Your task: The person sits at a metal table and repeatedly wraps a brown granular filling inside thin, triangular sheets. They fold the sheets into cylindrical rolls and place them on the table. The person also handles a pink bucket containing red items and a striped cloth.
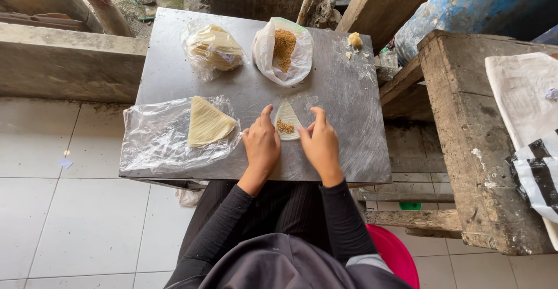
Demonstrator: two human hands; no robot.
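Note:
A small pale wrapper sheet (287, 116) with a spoonful of brown crumbly filling (285, 127) lies on the steel table (343, 97). My left hand (261, 145) rests at its left edge, thumb and fingers touching the sheet. At the right edge my right hand (321, 143) pinches the sheet between thumb and fingers. A stack of pale triangular wrappers (208, 122) sits on a clear plastic sheet (154, 138) to the left.
At the table's back stand a clear bag of wrappers (214, 48) and a white bag of brown filling (283, 49). A small dough lump (355, 39) lies at the far right corner. A wooden bench (465, 138) stands to the right, a red stool (395, 254) below.

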